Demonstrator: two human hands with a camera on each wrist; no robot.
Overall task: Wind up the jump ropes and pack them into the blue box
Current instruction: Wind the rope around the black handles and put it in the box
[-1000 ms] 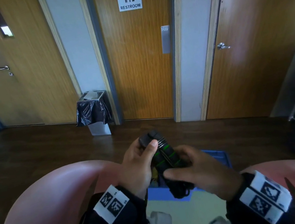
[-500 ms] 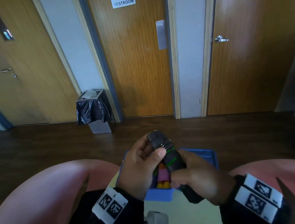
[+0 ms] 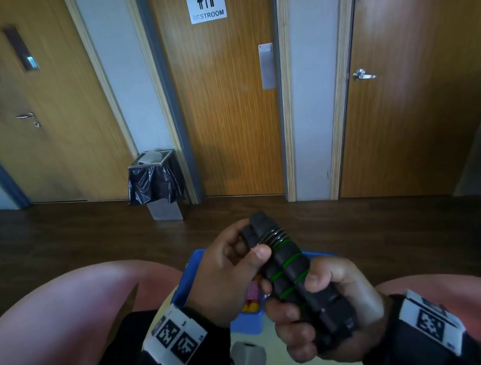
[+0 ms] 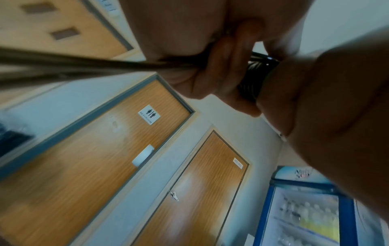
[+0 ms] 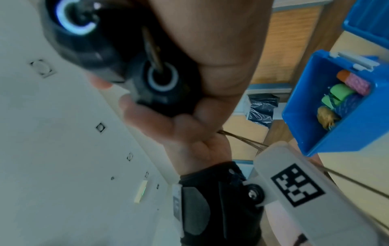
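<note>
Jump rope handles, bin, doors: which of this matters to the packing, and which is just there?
In the job:
black jump rope handles
rope cord
blue box
left hand
right hand

Just there:
trash bin
restroom door
drinks fridge

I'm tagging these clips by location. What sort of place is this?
Probably a hallway in a public or office building: a door with a restroom sign, a lined trash bin beside it, and a glass-fronted drinks fridge.

Three brown wooden doors [image 3: 229, 104] line the far wall, the middle one bearing a white restroom sign [image 3: 205, 1]. A square grey bin lined with a black plastic bag [image 3: 157, 185] stands on the dark wooden floor [image 3: 51, 239]. A blue-framed glass-fronted fridge [image 4: 303, 213] stands at one side.
</note>
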